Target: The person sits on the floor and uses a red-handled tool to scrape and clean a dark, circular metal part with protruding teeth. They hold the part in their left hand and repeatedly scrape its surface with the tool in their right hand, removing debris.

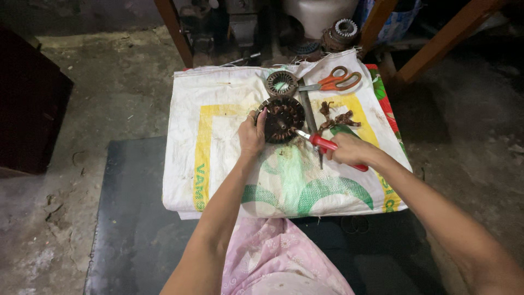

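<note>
A dark round stator [282, 118] (its slots packed with coppery winding) lies on a white sack [218, 164] spread over a low table. The left hand [251, 135] rests on the stator's near-left edge, fingers curled around its rim and holding it. The right hand [349, 150], to the right of the stator, is closed around the red handle of a cutter [327, 145], whose metal tip touches the stator's right edge. Just behind the stator sits a smaller ring [281, 83], a toothed grey one. Right of that ring lie orange scissors [338, 81], and between the scissors and the right hand is a small heap of brown wire scraps [335, 117]. A flat metal bar [308, 112] lies along the stator's right side.
</note>
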